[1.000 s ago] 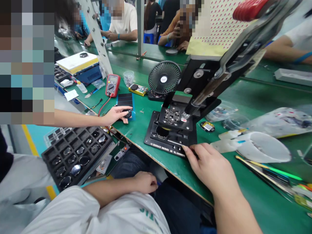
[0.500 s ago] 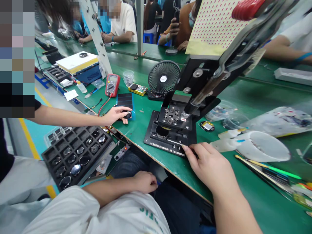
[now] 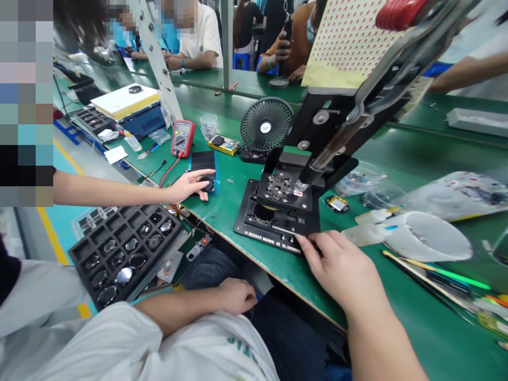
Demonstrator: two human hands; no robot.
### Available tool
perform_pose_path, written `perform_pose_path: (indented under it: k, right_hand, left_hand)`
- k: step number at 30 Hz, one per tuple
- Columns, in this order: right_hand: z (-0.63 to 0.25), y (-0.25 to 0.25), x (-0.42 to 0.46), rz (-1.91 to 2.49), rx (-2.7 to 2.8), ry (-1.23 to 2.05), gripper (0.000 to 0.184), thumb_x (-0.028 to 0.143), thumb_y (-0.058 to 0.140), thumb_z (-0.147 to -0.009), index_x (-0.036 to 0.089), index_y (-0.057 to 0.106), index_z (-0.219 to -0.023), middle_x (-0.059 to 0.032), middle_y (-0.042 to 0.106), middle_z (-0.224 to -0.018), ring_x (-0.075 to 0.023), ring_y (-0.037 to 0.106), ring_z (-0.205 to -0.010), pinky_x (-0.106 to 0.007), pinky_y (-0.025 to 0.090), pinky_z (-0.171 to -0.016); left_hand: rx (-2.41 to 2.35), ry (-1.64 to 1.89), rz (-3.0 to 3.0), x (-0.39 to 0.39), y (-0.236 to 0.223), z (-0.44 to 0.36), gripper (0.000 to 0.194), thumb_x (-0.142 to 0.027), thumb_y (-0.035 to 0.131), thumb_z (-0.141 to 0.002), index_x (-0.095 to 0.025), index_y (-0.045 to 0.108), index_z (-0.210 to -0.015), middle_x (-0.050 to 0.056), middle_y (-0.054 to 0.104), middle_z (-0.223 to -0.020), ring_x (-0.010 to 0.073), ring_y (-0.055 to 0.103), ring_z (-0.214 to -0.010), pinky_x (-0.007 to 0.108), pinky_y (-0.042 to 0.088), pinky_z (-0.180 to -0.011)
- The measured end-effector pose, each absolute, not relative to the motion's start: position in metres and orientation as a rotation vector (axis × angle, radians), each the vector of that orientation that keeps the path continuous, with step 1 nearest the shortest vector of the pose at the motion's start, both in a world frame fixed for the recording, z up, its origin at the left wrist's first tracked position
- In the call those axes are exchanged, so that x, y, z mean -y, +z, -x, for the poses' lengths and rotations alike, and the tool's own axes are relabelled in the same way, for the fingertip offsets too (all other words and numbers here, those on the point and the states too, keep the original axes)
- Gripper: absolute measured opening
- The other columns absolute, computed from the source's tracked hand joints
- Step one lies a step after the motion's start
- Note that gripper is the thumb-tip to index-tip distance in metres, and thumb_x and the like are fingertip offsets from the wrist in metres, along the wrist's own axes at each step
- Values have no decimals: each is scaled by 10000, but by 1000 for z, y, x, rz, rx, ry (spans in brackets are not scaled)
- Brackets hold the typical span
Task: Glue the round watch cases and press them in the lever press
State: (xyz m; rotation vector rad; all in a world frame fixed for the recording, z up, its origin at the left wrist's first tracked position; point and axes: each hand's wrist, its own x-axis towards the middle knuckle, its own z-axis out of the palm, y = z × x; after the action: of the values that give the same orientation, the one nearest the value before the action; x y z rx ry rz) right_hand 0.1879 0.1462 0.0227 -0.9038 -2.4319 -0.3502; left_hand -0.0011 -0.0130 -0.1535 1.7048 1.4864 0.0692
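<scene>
My right hand [image 3: 343,270] lies on the green bench, its fingers curled and its thumb and fingertips at the right front corner of a black press fixture's base plate [image 3: 270,238]. The fixture has a long metal lever with a red grip [image 3: 400,15], tilted up to the right. In its base is a round recess [image 3: 265,213]. My left hand [image 3: 239,296] rests on my lap, loosely closed, with nothing visible in it. From the left, a co-worker's hand [image 3: 188,186] holds a round black watch part [image 3: 206,184] above a dark, blue-edged panel [image 3: 203,163].
A foam tray [image 3: 123,248] of watch pieces sits at the left, below bench level. Behind are a red multimeter [image 3: 183,138], a black fan [image 3: 266,127] and a battery pack [image 3: 224,144]. At right lie a small yellow battery [image 3: 337,204], a white cup [image 3: 431,236] and tweezers.
The co-worker's hand has tilted the round black part so that more of its face shows. My two hands and the fixture have stayed in place.
</scene>
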Motion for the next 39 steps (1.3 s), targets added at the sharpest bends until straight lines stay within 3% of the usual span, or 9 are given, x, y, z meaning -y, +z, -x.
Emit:
perform_pose_path:
  k: [8,17,30,39]
  right_hand:
    - [-186,25,-146,850,2426,-420,457,432,502,-1151,215,682,-791,-55,693,-740,-189,667,-649,-323,474,-622]
    - [-184,25,-144,862,2413,-380,492,415,458,-1164,183,676,-789,-44,660,-725,-189,643,-644,-320,444,-633]
    - [-183,26,-144,882,2424,-376,521,432,438,-1168,189,680,-776,-39,653,-719,-198,661,-655,-322,461,-637]
    - [-184,26,-143,879,2422,-396,521,427,430,-1169,191,679,-777,-39,651,-717,-200,658,-647,-322,458,-628]
  left_hand:
    - [-1449,17,-1701,11,-161,-1,277,-397,685,-1046,-178,756,-1198,105,782,-1232,247,752,-1153,484,612,-1059]
    - [-1501,150,-1762,15,-171,0,188,-338,647,-973,-310,820,-1039,-5,831,-1093,289,802,-1090,399,636,-911]
    - [-1563,352,-1922,17,-182,-2,95,-281,741,-818,-333,820,-828,1,812,-848,276,822,-785,344,573,-557]
    - [-1595,403,-1968,17,-177,-5,104,-225,802,-771,-322,823,-802,17,817,-831,253,819,-738,321,542,-514]
